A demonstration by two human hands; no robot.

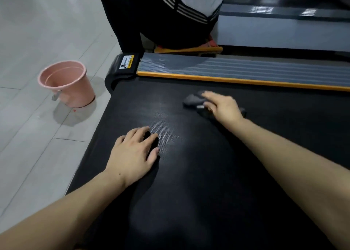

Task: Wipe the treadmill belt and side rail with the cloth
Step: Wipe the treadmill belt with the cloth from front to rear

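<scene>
The black treadmill belt (pixel 189 174) fills the lower right of the view. Beyond it runs the grey ribbed side rail (pixel 236 68) with an orange edge strip. A dark grey cloth (pixel 192 100) lies on the belt near the rail. My right hand (pixel 221 107) presses flat on the cloth, fingers extended and blurred. My left hand (pixel 132 153) rests flat on the belt closer to me, fingers spread and holding nothing.
A pink bucket (pixel 68 83) stands on the pale tiled floor left of the treadmill's end. Past the rail another person in dark clothes crouches (pixel 170 19) on orange sandals. More treadmill decks lie at the upper right (pixel 284 32).
</scene>
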